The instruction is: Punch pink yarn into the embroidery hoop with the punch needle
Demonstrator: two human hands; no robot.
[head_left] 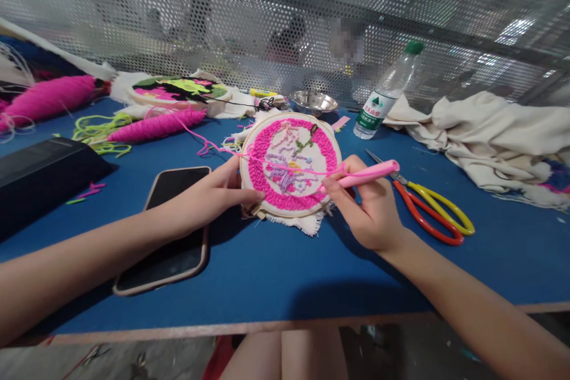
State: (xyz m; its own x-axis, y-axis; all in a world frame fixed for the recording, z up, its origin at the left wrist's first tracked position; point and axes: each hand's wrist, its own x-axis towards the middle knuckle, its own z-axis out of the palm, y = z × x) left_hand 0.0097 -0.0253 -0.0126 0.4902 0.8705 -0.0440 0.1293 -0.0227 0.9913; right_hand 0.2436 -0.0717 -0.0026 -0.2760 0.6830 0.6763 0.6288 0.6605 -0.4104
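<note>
My left hand (222, 190) grips the left rim of a round embroidery hoop (289, 211), its thumb on the front and the other fingers behind. White cloth in the hoop carries a thick ring of pink loops around a flower pattern in purple, green and yellow. In my right hand (371, 208) is a pink punch needle (369, 174), its tip at the lower right part of the pink ring. Pink yarn (209, 145) runs from the needle's handle across the hoop to a pink yarn cone (158, 124) at the left.
A phone (167, 255) lies under my left forearm. Red-and-yellow scissors (427, 208) rest right of my right hand. Behind stand a water bottle (378, 104) and a metal bowl (314, 101). Another hoop (182, 90), crumpled cloth (485, 130) and a black case (44, 181) lie around.
</note>
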